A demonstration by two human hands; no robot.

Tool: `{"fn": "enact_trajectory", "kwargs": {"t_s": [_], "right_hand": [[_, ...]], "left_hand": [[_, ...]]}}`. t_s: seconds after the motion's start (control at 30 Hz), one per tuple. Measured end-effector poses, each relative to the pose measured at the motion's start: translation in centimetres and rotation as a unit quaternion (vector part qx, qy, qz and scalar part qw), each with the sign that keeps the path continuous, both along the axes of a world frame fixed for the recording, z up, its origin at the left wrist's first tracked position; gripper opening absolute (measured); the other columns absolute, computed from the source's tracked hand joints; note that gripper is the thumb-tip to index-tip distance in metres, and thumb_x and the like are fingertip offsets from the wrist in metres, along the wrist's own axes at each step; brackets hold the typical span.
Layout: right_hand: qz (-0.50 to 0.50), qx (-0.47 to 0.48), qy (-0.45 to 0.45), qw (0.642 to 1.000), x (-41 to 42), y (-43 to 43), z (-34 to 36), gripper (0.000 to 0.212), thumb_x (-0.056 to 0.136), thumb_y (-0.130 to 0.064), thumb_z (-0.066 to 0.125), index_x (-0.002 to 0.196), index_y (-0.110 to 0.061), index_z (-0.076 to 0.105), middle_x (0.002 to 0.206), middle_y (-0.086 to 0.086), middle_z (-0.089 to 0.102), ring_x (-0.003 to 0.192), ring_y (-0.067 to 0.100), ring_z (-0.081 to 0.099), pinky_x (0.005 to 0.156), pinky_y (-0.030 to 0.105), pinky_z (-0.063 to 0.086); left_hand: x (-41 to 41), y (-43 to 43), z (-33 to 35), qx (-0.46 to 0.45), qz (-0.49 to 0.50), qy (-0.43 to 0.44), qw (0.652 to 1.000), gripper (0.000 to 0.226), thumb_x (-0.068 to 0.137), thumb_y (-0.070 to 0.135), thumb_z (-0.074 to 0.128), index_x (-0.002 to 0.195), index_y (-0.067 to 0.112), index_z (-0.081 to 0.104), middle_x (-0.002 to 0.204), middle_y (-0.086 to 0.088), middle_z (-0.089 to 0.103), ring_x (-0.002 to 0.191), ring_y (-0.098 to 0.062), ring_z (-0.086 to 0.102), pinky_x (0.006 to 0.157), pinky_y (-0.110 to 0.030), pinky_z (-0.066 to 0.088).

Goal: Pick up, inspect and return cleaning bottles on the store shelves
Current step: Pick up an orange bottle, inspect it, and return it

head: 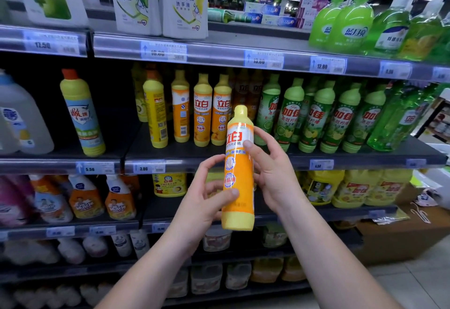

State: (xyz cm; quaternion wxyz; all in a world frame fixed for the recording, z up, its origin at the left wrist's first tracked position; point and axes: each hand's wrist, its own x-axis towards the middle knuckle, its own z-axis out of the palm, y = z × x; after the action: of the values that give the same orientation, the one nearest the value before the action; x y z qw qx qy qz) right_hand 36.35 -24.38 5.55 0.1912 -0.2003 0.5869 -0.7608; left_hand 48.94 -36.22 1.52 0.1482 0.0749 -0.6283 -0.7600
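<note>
I hold a tall yellow and orange dish-soap bottle (239,170) upright in front of the shelves, its label facing me. My left hand (207,194) grips its lower half, thumb across the front. My right hand (270,167) grips the upper half from the right, thumb on the label. Behind it, the middle shelf (243,160) carries matching yellow and orange bottles (211,111) in a row. A gap lies to their right, where the held bottle stands in front.
Green dish-soap bottles (341,118) fill the middle shelf's right part. A blue-labelled yellow bottle (81,114) and a clear jug (24,118) stand at the left. White refill pouches (158,2) and green pump bottles (353,21) sit on the top shelf. Spray bottles (82,199) stand below. A cardboard box (401,233) is on the floor at right.
</note>
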Motion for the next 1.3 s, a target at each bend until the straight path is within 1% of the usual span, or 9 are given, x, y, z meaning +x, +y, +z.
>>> {"fn": "enact_trajectory", "kwargs": {"t_s": [0.1, 0.27, 0.37, 0.47, 0.6, 0.8, 1.07, 1.2, 1.3], "right_hand": [[-0.004, -0.010, 0.041, 0.999, 0.3, 0.1, 0.6, 0.061, 0.077, -0.047, 0.084, 0.132, -0.039, 0.060, 0.114, 0.001, 0.081, 0.103, 0.020, 0.079, 0.073, 0.031, 0.064], [0.002, 0.001, 0.132, 0.991, 0.9, 0.8, 1.4, 0.042, 0.078, -0.042, 0.085, 0.116, -0.052, 0.070, 0.116, -0.006, 0.079, 0.107, 0.011, 0.076, 0.081, 0.022, 0.060], [0.048, 0.018, 0.176, 0.983, 1.1, 1.5, 1.3, 0.046, 0.080, -0.030, 0.085, 0.120, -0.047, 0.070, 0.119, -0.006, 0.078, 0.110, 0.010, 0.073, 0.088, 0.024, 0.059], [0.067, 0.025, 0.187, 0.980, 0.9, 1.9, 1.0, 0.049, 0.081, -0.024, 0.085, 0.124, -0.040, 0.070, 0.121, -0.006, 0.078, 0.113, 0.010, 0.073, 0.090, 0.025, 0.059], [0.028, 0.055, 0.207, 0.976, -0.5, 2.5, 0.7, 0.059, 0.083, -0.031, 0.085, 0.135, -0.045, 0.063, 0.130, -0.012, 0.073, 0.123, 0.009, 0.068, 0.095, 0.024, 0.058], [-0.078, 0.146, 0.210, 0.964, -4.7, 1.9, -0.8, 0.049, 0.084, -0.027, 0.088, 0.121, -0.042, 0.059, 0.116, -0.028, 0.072, 0.109, -0.006, 0.069, 0.086, 0.018, 0.061], [-0.094, 0.111, 0.196, 0.970, -12.8, -1.4, -0.4, 0.041, 0.089, -0.010, 0.083, 0.125, -0.021, 0.068, 0.111, -0.010, 0.078, 0.097, -0.005, 0.074, 0.076, 0.010, 0.056], [-0.105, 0.130, 0.191, 0.967, -16.8, -2.7, -0.9, 0.038, 0.088, -0.013, 0.083, 0.123, -0.020, 0.069, 0.110, -0.008, 0.079, 0.099, 0.002, 0.075, 0.088, 0.030, 0.063], [-0.084, 0.117, 0.173, 0.974, -18.9, -3.8, -1.5, 0.050, 0.089, -0.002, 0.080, 0.134, -0.017, 0.066, 0.118, 0.003, 0.078, 0.107, 0.016, 0.076, 0.095, 0.038, 0.062]], "left_hand": [[-0.4, -0.5, -1.1, -0.098, 0.028, 0.007, 0.995, 0.077, 0.069, 0.038, 0.083, 0.134, 0.060, 0.050, 0.120, 0.001, 0.075, 0.106, -0.021, 0.075, 0.092, -0.043, 0.062], [-1.3, -0.9, -3.0, -0.216, 0.069, 0.003, 0.974, 0.082, 0.060, 0.039, 0.092, 0.132, 0.054, 0.054, 0.115, 0.023, 0.069, 0.100, -0.009, 0.073, 0.080, -0.033, 0.065], [-2.1, -0.9, -4.1, -0.214, 0.111, 0.015, 0.970, 0.072, 0.058, 0.030, 0.094, 0.123, 0.041, 0.062, 0.114, 0.012, 0.073, 0.098, -0.013, 0.073, 0.083, -0.042, 0.065], [-2.8, -0.9, -4.6, -0.237, 0.132, 0.024, 0.962, 0.072, 0.061, 0.033, 0.093, 0.125, 0.039, 0.061, 0.117, 0.011, 0.073, 0.102, -0.010, 0.072, 0.084, -0.037, 0.064], [-4.4, -0.3, -4.6, -0.239, 0.133, 0.022, 0.962, 0.073, 0.064, 0.030, 0.093, 0.128, 0.040, 0.060, 0.121, 0.012, 0.072, 0.105, -0.012, 0.071, 0.087, -0.043, 0.063], [-8.8, 0.2, -3.1, -0.228, 0.146, 0.016, 0.963, 0.068, 0.063, 0.041, 0.091, 0.124, 0.049, 0.062, 0.111, 0.022, 0.073, 0.097, -0.003, 0.072, 0.077, -0.022, 0.062], [-17.7, -1.9, -1.2, -0.229, 0.195, -0.005, 0.954, 0.062, 0.070, 0.020, 0.097, 0.123, 0.036, 0.068, 0.102, 0.017, 0.079, 0.093, 0.000, 0.076, 0.077, -0.016, 0.060], [-22.0, -3.3, -0.5, -0.257, 0.236, -0.012, 0.937, 0.062, 0.073, 0.027, 0.094, 0.129, 0.030, 0.067, 0.109, 0.013, 0.079, 0.097, 0.003, 0.074, 0.082, -0.017, 0.060], [-24.5, -3.6, -1.2, -0.213, 0.245, -0.007, 0.946, 0.063, 0.077, 0.010, 0.092, 0.133, 0.021, 0.065, 0.116, 0.000, 0.079, 0.104, -0.013, 0.076, 0.087, -0.032, 0.063]]}}
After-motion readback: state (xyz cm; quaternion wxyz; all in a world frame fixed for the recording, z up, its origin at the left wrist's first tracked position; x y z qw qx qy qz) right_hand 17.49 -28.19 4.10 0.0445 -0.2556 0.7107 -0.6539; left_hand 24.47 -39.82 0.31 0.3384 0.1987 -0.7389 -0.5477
